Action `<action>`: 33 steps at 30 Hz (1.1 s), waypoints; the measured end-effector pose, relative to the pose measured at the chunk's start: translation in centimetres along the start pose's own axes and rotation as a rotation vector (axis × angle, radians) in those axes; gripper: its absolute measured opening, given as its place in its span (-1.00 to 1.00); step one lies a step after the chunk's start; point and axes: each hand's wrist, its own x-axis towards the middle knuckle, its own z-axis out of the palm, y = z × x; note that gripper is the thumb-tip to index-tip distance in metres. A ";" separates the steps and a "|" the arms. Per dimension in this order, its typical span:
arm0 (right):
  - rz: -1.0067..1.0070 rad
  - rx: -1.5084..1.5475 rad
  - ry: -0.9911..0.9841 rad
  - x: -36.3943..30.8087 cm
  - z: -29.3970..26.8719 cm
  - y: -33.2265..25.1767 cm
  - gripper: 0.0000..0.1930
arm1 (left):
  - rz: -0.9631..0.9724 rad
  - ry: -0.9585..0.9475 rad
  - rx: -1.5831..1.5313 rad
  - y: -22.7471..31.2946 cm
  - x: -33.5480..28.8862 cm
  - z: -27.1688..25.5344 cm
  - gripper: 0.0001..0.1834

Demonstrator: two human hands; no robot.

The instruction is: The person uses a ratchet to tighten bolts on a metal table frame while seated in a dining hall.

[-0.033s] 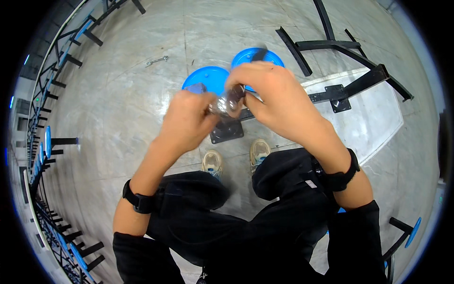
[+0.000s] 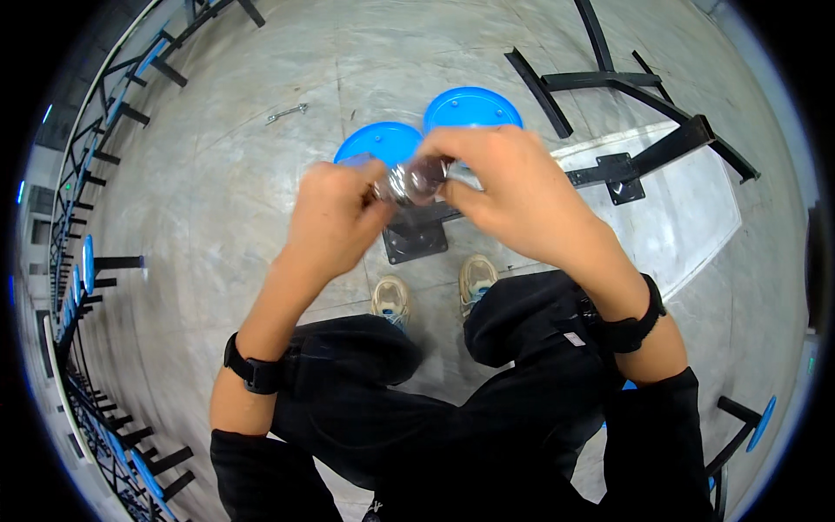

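Both hands are raised in front of me, held close together over the floor. A shiny clear plastic piece [image 2: 402, 184], smeared by motion and dark toward its right end, spans the gap between them. My left hand [image 2: 335, 204] pinches its left end, fingers curled. At the other end, my right hand [image 2: 500, 178] grips the dark part between thumb and fingers. Whether it is a bag or a wrapper I cannot tell. Behind the hands lie two round blue seats [image 2: 472, 106]. Below them is a black square base plate [image 2: 417, 245] on a dark metal beam.
Black metal frame parts [image 2: 600, 83] lie at the far right beside a white sheet [image 2: 687, 217]. A second black plate [image 2: 620, 177] is fixed on the beam. A wrench-like tool [image 2: 287, 113] rests on the grey floor. Racks with blue seats [image 2: 89, 261] line the left.
My left hand has shifted slightly to the left and up, and the plastic piece has moved with it. A dark strip over the far blue seat is gone from sight.
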 end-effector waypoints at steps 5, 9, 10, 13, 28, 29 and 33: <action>0.556 0.887 -0.386 -0.8 0.8 -2.3 -0.89 | -0.105 0.061 0.196 -0.8 -0.2 -0.7 -0.93; 0.159 0.327 -0.122 -0.5 0.1 0.7 -0.90 | -0.193 -0.052 -0.085 1.1 0.7 -1.0 -0.93; -0.067 0.148 -0.003 -0.5 0.1 1.0 -0.90 | -0.028 -0.057 -0.039 0.8 0.3 -0.2 -0.93; -0.091 0.198 -0.081 -0.1 -0.1 0.7 -0.91 | -0.104 -0.064 -0.123 0.7 -0.5 0.1 -0.94; 0.634 1.201 -0.122 -0.5 3.0 -5.4 -0.64 | -0.047 0.195 -0.382 -0.7 0.1 0.1 -0.89; 0.636 1.204 -0.123 -0.5 3.0 -5.4 -0.64 | -0.025 0.232 -0.382 -0.6 0.1 0.2 -0.90; 0.544 1.039 -0.129 -0.6 3.1 -5.4 -0.66 | 0.007 0.211 -0.339 -1.0 0.0 0.1 -0.89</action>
